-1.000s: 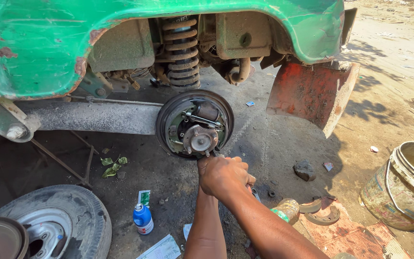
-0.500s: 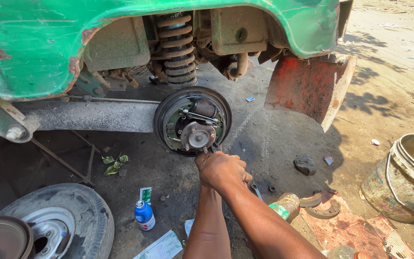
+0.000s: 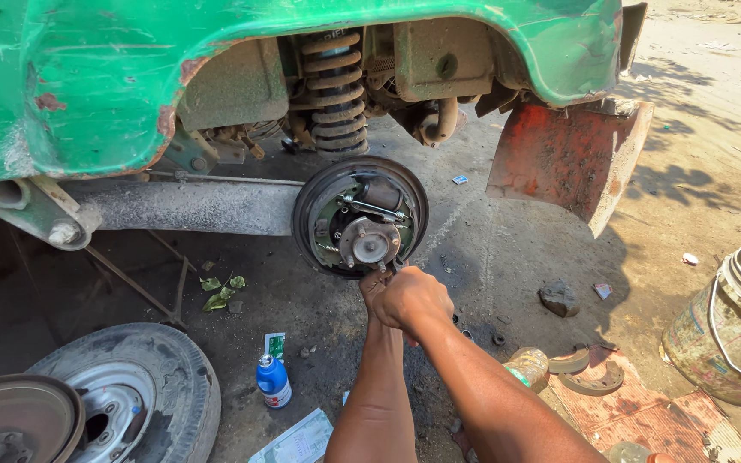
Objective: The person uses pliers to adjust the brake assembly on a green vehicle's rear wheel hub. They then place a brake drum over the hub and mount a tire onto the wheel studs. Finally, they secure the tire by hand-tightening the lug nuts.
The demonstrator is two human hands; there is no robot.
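An exposed drum brake assembly with hub, shoes and spring sits on the axle of a green vehicle. My right hand is clenched just below the brake's lower edge, gripping a small dark tool whose tip reaches the backing plate. My left hand is pressed against it from the left, mostly hidden behind the right hand; its grip does not show. Both forearms come up from the bottom of the view.
A removed wheel and a brake drum lie at lower left. A small blue bottle stands on the ground. Brake shoes lie on a red mat, a dirty bucket stands right, and a red mud flap hangs behind.
Both hands stay clenched together under the brake assembly, shifted only slightly. The view has drifted a little.
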